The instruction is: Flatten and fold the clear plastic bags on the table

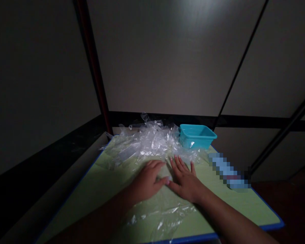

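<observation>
A thin clear plastic sheet or bag (165,215) lies spread on the light green tabletop, its crinkled near end toward me. My left hand (148,181) rests on it with fingers together and slightly curved, the thumb held apart. Beside it, my right hand (186,179) lies flat with its fingers spread. The two thumbs nearly meet over the plastic. Just beyond my fingertips sits a loose heap of crumpled clear plastic bags (152,140). Where the sheet under my hands ends and the heap begins, I cannot tell.
A turquoise plastic basket (198,137) stands at the table's back right. On the right side lies a blurred-out light blue item (228,173). The green table (91,196) has a blue edge. Dark-banded panels (162,67) rise close behind it.
</observation>
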Action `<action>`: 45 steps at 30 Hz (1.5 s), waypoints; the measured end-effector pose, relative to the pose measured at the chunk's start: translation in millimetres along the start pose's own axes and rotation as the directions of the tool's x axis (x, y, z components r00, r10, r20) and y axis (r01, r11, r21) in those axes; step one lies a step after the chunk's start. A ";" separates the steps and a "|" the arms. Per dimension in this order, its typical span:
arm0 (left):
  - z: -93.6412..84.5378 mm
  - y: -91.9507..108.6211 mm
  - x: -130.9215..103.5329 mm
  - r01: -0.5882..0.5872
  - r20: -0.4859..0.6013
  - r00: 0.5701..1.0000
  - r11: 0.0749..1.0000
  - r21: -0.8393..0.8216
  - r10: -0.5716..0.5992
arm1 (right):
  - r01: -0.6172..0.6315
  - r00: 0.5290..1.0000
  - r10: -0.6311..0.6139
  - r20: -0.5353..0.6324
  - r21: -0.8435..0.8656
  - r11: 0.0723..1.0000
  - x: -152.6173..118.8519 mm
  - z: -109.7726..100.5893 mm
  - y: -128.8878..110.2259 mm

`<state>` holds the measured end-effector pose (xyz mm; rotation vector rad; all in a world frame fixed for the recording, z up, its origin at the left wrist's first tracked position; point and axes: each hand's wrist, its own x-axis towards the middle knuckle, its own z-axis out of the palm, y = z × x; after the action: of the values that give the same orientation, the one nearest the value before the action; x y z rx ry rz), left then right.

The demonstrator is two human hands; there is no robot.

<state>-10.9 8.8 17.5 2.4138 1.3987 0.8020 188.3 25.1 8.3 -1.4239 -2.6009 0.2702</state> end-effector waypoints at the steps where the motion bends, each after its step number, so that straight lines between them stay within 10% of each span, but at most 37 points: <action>1: -1.8 -9.0 4.4 0.072 -0.106 0.992 0.997 0.026 -0.069 | 0.017 1.000 -0.017 0.012 0.006 1.000 0.4 -2.1 -0.7; 6: -7.4 -42.0 17.5 0.211 -0.111 0.972 0.976 0.047 -0.205 | 0.121 0.988 -0.122 0.099 0.010 0.993 -1.5 -2.0 -4.4; 18: 6.7 -28.1 19.7 0.193 0.186 0.973 0.921 -0.339 -0.135 | 0.220 0.969 -0.216 0.121 -0.020 0.975 -0.9 -1.0 -11.0; 28: -19.7 -29.9 21.1 0.267 0.239 0.961 0.714 -0.648 -0.142 | 0.213 0.968 -0.207 0.142 -0.029 0.977 0.2 -1.7 -9.1; 33: -23.2 -40.1 20.7 0.303 0.142 0.952 0.767 -0.566 -0.271 | 0.169 0.978 -0.162 0.130 -0.051 0.984 0.0 -0.6 -3.8; 37: -27.1 -45.0 20.7 0.326 -0.140 0.898 0.845 -0.425 -0.417 | 0.106 0.990 -0.097 0.107 -0.077 0.991 -0.3 0.8 -0.7; 41: -26.3 -25.1 15.9 0.234 -0.432 0.877 0.972 -0.002 -0.212 | 0.058 0.997 -0.052 0.058 -0.105 0.993 -0.5 0.8 0.2; 45: -7.6 4.9 2.2 -0.032 -0.025 0.999 0.988 0.154 0.036 | 0.067 0.996 -0.060 0.060 -0.110 0.992 -0.8 0.3 1.5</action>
<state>-10.8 7.6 26.7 2.5572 1.4839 0.7639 189.8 25.2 7.6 -1.3839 -2.7409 0.1607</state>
